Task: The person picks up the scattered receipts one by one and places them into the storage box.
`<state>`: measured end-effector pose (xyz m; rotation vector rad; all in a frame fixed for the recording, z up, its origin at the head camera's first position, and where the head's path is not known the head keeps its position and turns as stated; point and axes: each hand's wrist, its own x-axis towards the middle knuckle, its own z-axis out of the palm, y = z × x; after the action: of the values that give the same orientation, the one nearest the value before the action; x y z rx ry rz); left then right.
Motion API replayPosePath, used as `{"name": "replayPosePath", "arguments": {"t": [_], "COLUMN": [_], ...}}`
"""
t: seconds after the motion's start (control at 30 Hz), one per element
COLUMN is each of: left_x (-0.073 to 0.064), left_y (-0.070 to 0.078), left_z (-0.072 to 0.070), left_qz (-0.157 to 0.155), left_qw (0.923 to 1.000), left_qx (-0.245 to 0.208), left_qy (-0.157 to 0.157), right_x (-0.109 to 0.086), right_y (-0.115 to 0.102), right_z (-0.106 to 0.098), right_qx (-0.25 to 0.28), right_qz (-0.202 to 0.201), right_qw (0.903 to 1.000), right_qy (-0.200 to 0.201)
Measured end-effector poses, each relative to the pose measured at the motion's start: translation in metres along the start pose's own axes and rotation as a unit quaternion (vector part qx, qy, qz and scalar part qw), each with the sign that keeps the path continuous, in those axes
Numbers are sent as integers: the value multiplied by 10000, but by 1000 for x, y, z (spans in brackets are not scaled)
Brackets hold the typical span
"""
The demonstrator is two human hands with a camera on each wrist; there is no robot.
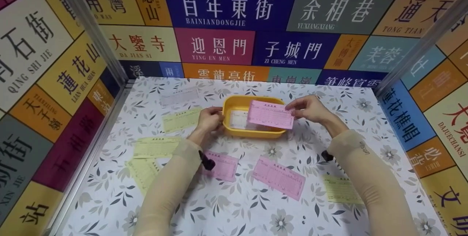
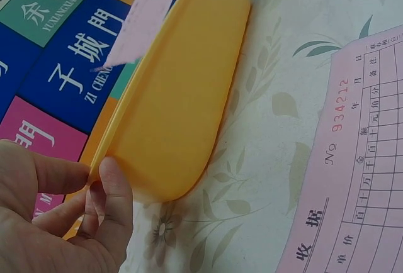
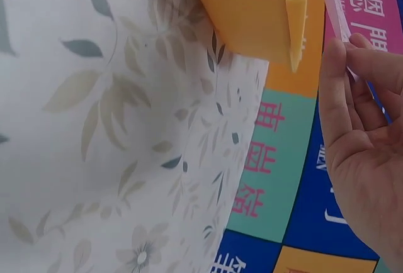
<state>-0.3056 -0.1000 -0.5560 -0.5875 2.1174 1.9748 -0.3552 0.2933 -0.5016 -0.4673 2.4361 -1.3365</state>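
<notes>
A yellow plastic tub (image 1: 256, 133) stands toward the back of the table with a white slip (image 1: 238, 119) lying inside. My left hand (image 1: 211, 120) pinches the tub's left rim between thumb and fingers, plain in the left wrist view (image 2: 75, 216). In my right hand (image 1: 309, 108) a pink receipt slip (image 1: 270, 114) is pinched by its right edge, held over the tub's right half and hiding part of it. The right wrist view shows thumb and fingertips on the edge of that slip (image 3: 334, 2), beside the tub's rim.
Two pink slips (image 1: 279, 177) (image 1: 223, 166) lie in front of the tub, one partly behind the left forearm. Several yellow slips (image 1: 157, 147) and a white slip (image 1: 179, 97) lie at left. Another yellow slip (image 1: 342, 189) is partly under the right forearm. Printed panels enclose the table.
</notes>
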Motion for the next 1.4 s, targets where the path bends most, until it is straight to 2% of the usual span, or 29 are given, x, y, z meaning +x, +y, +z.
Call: {"name": "replayPosePath", "arguments": {"t": [0.17,0.6,0.77,0.9,1.07,1.2,1.4], "left_x": [0,1,0,0,0,0,-1], "left_y": [2,-1,-2,-3,-2,-1,0], "left_z": [1,-1,-1,-2,-1,-1,0], "left_qz": [-230,-188,-101,54,-20,-89,-40], "left_qw": [9997,9997,9999,9999,9999,9998,9999], "left_qx": [-4,-122,-109,-110,-152,-159,-98], "left_qy": [31,-80,-89,-77,-26,-13,4], "right_x": [12,37,41,44,47,50,52], "right_y": [-3,-9,-11,-13,-16,-16,-16], "right_z": [12,38,49,54,60,63,65], "right_qx": [-83,-500,-439,-356,-379,-510,-766], "right_qz": [-71,278,318,166,76,157,178], "right_qw": [9999,9982,9983,9988,9988,9982,9966], "right_qy": [-77,-158,-237,-285,-287,-289,-242]}}
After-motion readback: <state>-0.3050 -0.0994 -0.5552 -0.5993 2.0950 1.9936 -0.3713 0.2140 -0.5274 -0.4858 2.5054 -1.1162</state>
